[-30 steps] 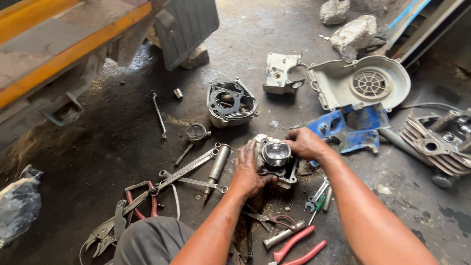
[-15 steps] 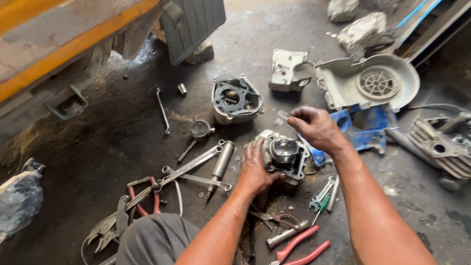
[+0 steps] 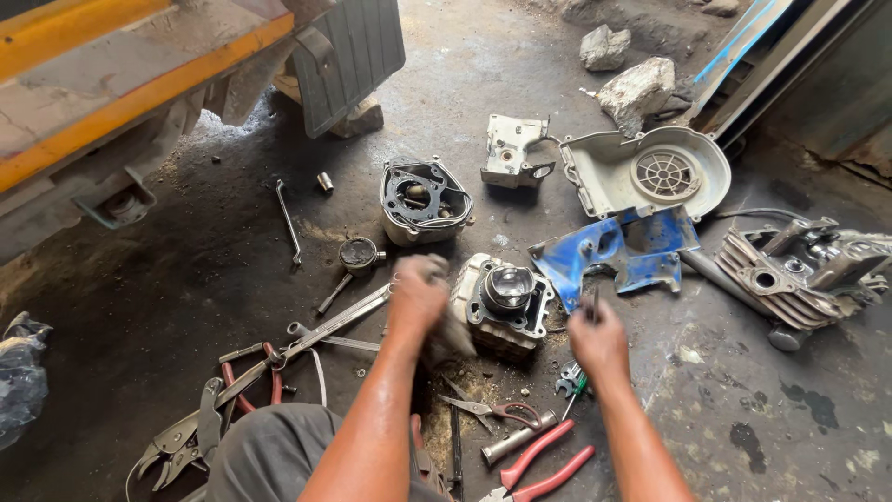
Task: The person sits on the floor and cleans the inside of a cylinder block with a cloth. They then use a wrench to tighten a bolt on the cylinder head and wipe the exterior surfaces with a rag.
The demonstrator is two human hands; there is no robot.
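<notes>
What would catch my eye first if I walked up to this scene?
Two bare hands, the left hand blurred and the right hand pinching a thin tool, flank a grey engine cylinder on the oily floor. Behind it lie a blue cover and a pale fan housing; red-handled pliers lie nearest the person.

left hand [image 3: 420,296] blurry, sitting against the engine cylinder [image 3: 503,302] | right hand [image 3: 599,342] gripping a thin dark tool [image 3: 594,304] | pliers [image 3: 539,462] lying on the floor
</notes>
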